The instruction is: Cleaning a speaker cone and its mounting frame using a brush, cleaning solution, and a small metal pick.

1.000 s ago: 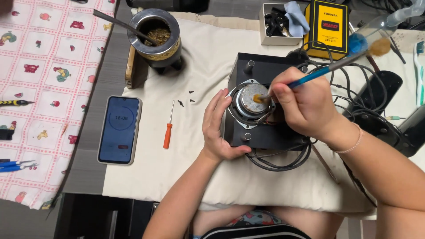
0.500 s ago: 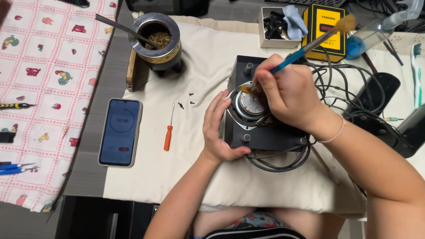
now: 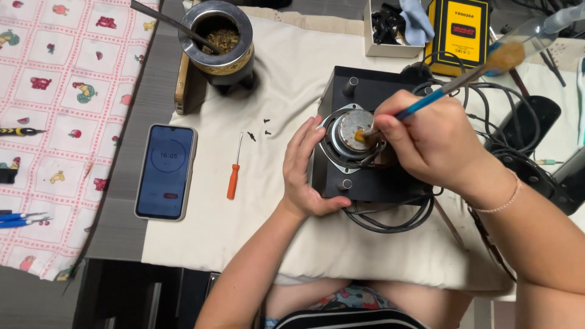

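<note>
A black box (image 3: 365,103) with a round speaker (image 3: 350,137) set in its top lies on a cream cloth (image 3: 292,73). My left hand (image 3: 304,167) grips the box's left side, fingers curled against the speaker's rim. My right hand (image 3: 432,143) holds a blue-handled brush (image 3: 439,94) like a pen. One bristled end touches the metal centre of the speaker; the other brush head sticks up to the right. Black cables (image 3: 390,216) loop out from under the box.
An orange screwdriver (image 3: 233,173) and a few small black screws (image 3: 259,128) lie left of the box. A phone (image 3: 166,170) shows a timer. A metal cup with a straw (image 3: 219,39), a yellow meter (image 3: 458,30), a white parts box (image 3: 390,27) and a patterned cloth (image 3: 55,97) surround them.
My right hand has shifted a little over the speaker and the brush handle has swung, its upper end now pointing more up and to the right. The left hand has stayed on the box.
</note>
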